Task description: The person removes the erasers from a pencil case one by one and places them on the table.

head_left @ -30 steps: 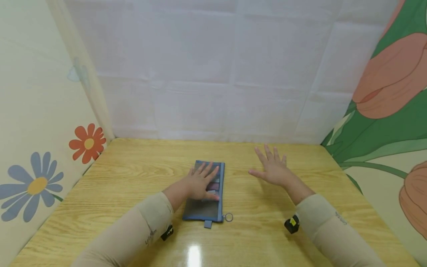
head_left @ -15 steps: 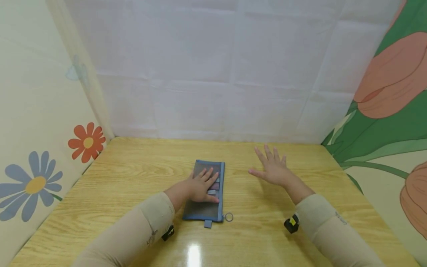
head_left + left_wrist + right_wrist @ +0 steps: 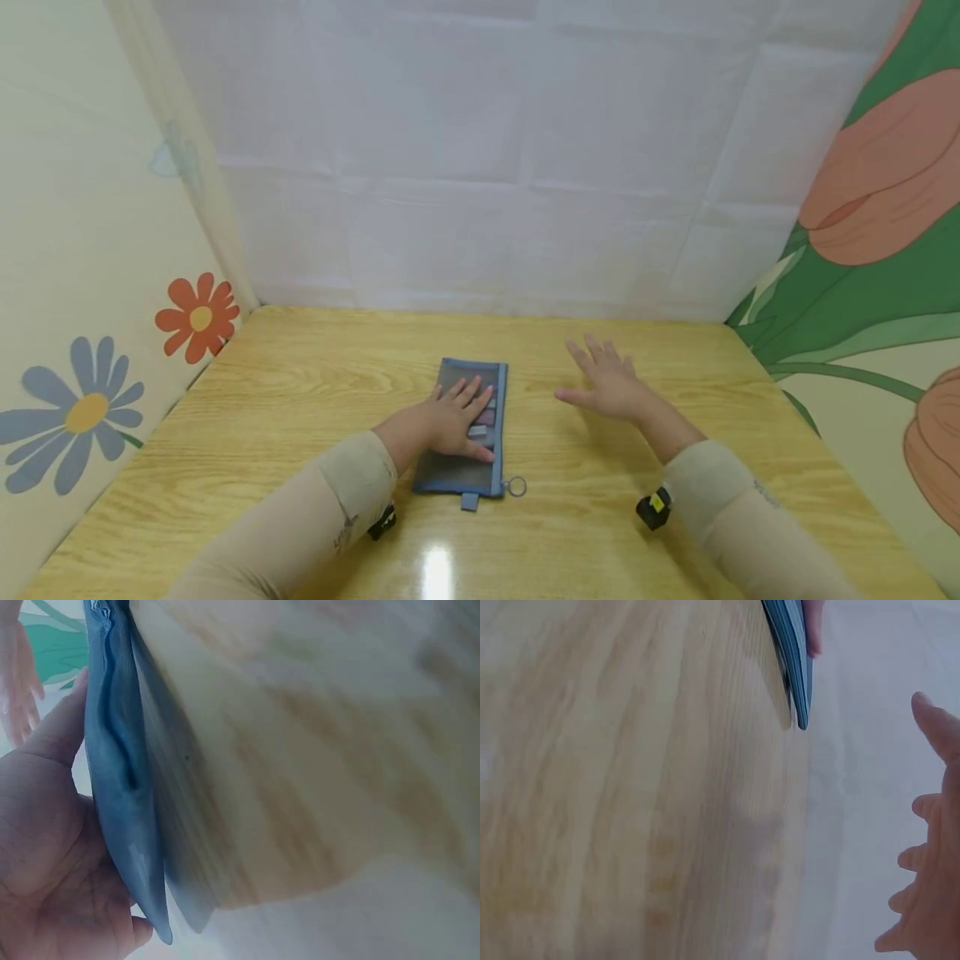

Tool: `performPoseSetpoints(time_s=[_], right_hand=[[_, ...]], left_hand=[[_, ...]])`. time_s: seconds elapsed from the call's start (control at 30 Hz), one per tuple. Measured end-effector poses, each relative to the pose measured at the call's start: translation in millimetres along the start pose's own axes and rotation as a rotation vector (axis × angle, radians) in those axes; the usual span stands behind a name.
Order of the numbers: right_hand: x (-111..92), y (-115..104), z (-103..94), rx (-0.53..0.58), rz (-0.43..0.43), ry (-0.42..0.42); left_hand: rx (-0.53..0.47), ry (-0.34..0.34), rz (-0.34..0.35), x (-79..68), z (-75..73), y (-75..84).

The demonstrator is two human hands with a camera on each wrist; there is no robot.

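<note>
A blue zip pouch (image 3: 455, 474) with a see-through mesh front lies flat on the table, some pinkish and pale items showing through it. My left hand (image 3: 448, 421) rests on the middle of the pouch, fingers spread and straight. Seen edge-on in the left wrist view, the pouch (image 3: 124, 772) lies against the palm side of that hand (image 3: 52, 847). To the right, my right hand (image 3: 611, 390) hovers over the table with its fingers spread, holding nothing. The right wrist view has this hand (image 3: 934, 855) apart from the pouch (image 3: 795, 667).
The wooden table (image 3: 315, 358) stretches around the pouch. A metal ring (image 3: 517, 487) and a blue fabric tab (image 3: 469, 502) stick out at the pouch's near end. A white cloth (image 3: 435, 242) hangs behind, and flower-patterned panels stand on both sides.
My left hand has settled down onto the pouch, its fingers drawing slightly nearer. My right hand has shifted a little and its fingertips have dipped. The pouch has stayed in place.
</note>
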State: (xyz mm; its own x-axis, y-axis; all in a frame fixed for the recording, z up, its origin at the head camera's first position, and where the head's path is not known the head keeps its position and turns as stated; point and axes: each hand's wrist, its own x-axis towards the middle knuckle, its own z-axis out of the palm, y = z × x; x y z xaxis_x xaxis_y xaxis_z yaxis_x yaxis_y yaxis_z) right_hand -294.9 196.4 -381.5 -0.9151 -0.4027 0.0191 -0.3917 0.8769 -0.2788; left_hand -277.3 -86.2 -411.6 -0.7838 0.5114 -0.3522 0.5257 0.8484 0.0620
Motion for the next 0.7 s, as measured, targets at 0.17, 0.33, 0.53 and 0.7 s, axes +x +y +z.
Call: performPoseSetpoints(time_s=[0.17,0.33,0.53,0.7], right_hand=[[-3,-12,6.6,0.104,-0.078,-0.038],[-2,-23,16.8,0.187,-0.117,-0.096],[-4,-38,29.1,0.22,-0.176,-0.146],[-7,-45,35.3,0.248,-0.253,-0.166]], left_hand=[[0.011,0.036,0.024,-2.3,-1.0,3.4],[0.014,0.046,0.028,0.3,0.2,3.8],[0.014,0.041,0.019,1.4,-0.4,4.1],[0.009,0.032,0.011,0.9,-0.6,4.3]])
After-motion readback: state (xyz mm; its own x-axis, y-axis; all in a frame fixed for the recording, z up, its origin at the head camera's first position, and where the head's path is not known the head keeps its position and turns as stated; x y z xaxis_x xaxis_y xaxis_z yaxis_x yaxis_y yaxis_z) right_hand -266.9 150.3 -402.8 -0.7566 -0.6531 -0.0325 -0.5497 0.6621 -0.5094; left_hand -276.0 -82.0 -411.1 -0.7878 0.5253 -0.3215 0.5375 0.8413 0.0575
